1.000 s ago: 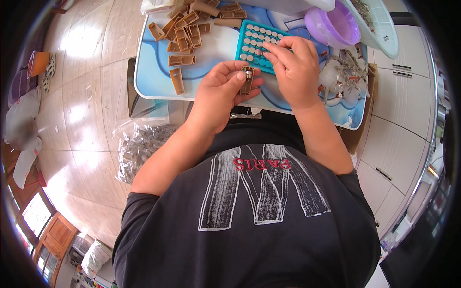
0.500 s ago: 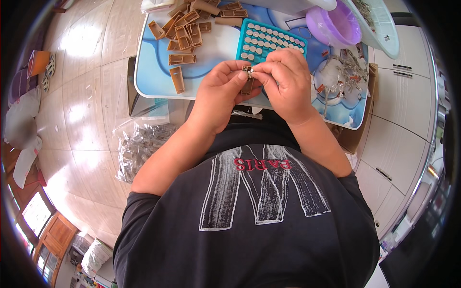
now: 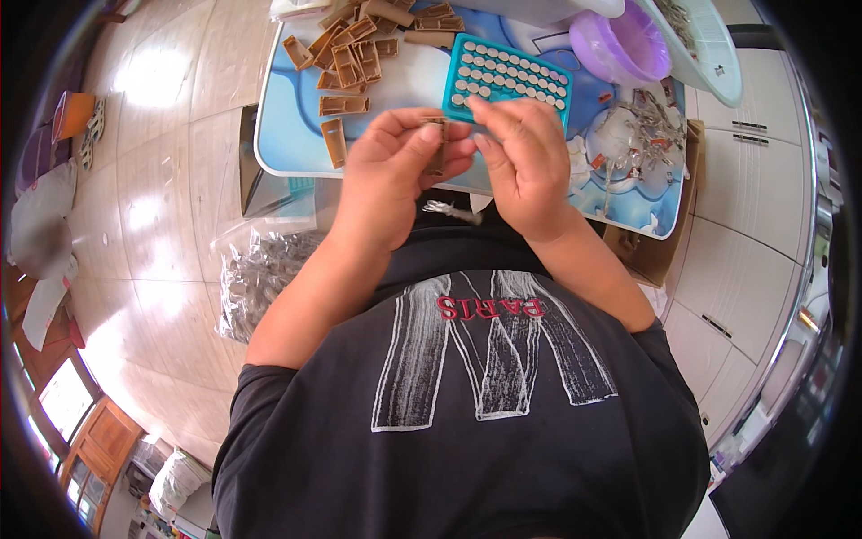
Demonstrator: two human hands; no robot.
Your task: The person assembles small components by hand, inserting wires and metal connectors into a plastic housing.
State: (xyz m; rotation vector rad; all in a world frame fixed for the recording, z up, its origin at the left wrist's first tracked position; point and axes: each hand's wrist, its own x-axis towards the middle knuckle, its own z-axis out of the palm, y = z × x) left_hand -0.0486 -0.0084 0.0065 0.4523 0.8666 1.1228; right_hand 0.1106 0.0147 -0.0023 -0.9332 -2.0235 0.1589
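Note:
My left hand [image 3: 391, 166] grips a small brown plastic casing [image 3: 437, 160], its thumb pressed over the upper part. Most of the casing is hidden by my fingers. Just to the right, my right hand [image 3: 530, 166] hovers with thumb and index finger apart and nothing visible between them. Its index fingertip lies over the near edge of a teal tray [image 3: 456, 63]. Rows of round silver button cells [image 3: 503, 67] fill much of that tray. A bundle of thin silvery wires [image 3: 452, 211] hangs below the casing, in front of my shirt.
Brown open casings [image 3: 346, 63] are heaped at the table's far left. To the right lie wired parts with small red pieces [image 3: 646, 135]. A purple basin [image 3: 620, 40] and a pale green basin [image 3: 718, 63] stand behind them. A clear bag [image 3: 260, 278] sits beside my left forearm.
My right hand has let go of the casing and drawn slightly right. My left hand has shifted a little left with the casing. The wire bundle shows more below.

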